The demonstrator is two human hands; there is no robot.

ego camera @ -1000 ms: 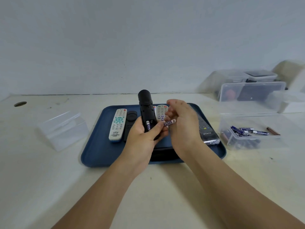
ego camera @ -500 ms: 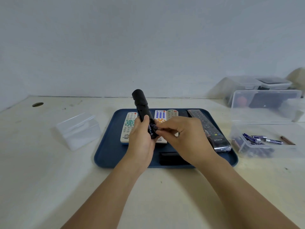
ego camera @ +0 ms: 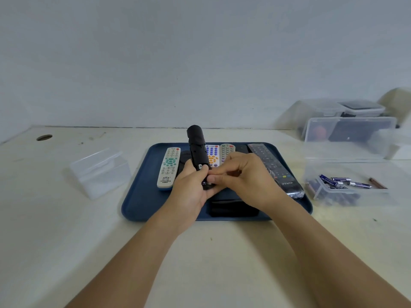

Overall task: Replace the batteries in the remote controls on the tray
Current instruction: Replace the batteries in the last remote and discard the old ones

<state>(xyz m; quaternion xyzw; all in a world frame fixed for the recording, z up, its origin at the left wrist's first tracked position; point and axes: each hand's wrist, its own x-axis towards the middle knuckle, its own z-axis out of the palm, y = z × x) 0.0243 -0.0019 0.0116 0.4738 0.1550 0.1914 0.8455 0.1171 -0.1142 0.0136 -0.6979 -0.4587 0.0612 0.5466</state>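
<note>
- Cream table [ego camera: 66,241] carries the blue tray [ego camera: 142,203]; an empty clear box [ego camera: 100,172] lies left, a battery box [ego camera: 347,187] right.
- Left hand [ego camera: 189,192] grips the black remote [ego camera: 198,150] upright over the tray.
- Right hand [ego camera: 246,181] pinches at its lower end, hiding the remotes [ego camera: 169,166] behind.

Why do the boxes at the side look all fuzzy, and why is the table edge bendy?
Head view: the wide-angle lens bends the table edge and smears the corners, so the clear boxes on the right look blurry; the light is soft, leaving only a faint shadow by the tray; the middle, at the black remote, is sharper.
</note>
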